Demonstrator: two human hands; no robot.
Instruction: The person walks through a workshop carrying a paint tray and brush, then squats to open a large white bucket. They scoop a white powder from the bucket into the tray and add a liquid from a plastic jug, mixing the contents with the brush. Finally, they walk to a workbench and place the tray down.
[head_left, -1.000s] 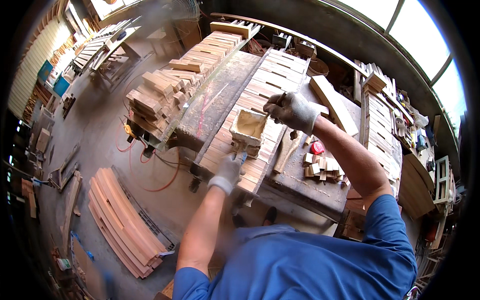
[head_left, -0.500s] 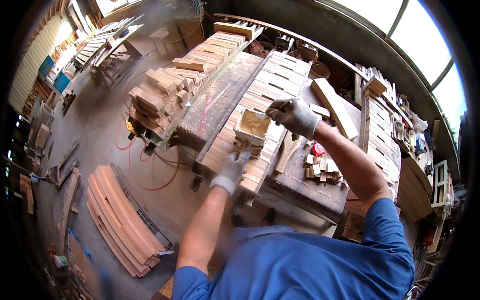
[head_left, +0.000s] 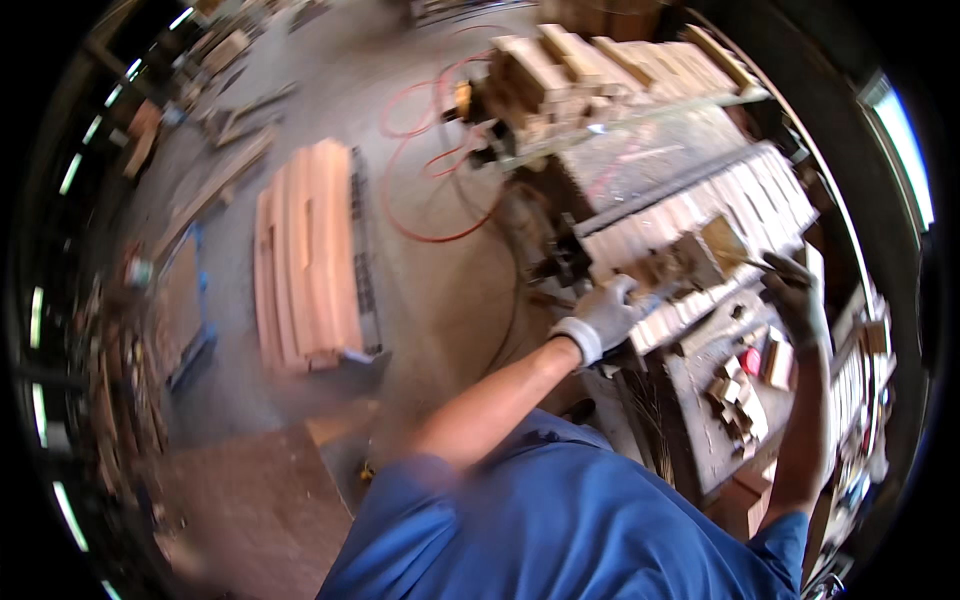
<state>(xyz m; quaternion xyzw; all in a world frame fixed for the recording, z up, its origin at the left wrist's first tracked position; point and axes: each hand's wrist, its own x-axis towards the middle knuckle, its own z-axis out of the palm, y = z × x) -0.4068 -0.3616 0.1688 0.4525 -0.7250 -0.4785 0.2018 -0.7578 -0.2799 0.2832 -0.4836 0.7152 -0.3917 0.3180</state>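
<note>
Motion smears the view. My left hand [head_left: 606,314], in a pale work glove, is closed at the near end of a small box [head_left: 722,246] with yellowish-cream contents, apparently on its handle; a bluish bit shows by the fingers. The box sits over a row of light wood slats [head_left: 765,195] on the bench. At the box's far right side is my gloved right hand [head_left: 793,290], its fingers drawn together. Something thin seems to run from those fingers toward the box, too blurred to name.
Wood offcuts [head_left: 737,405] and a red round object [head_left: 750,360] lie on the bench at right. Stacked wood blocks [head_left: 560,75] stand at the back. Curved planks [head_left: 310,255] rest on the floor at left, and a red hose [head_left: 432,238] loops between them and the bench.
The view has swung left, so the bench and both hands now appear farther right. My left hand stays at the box; my right hand stays near its far side.
</note>
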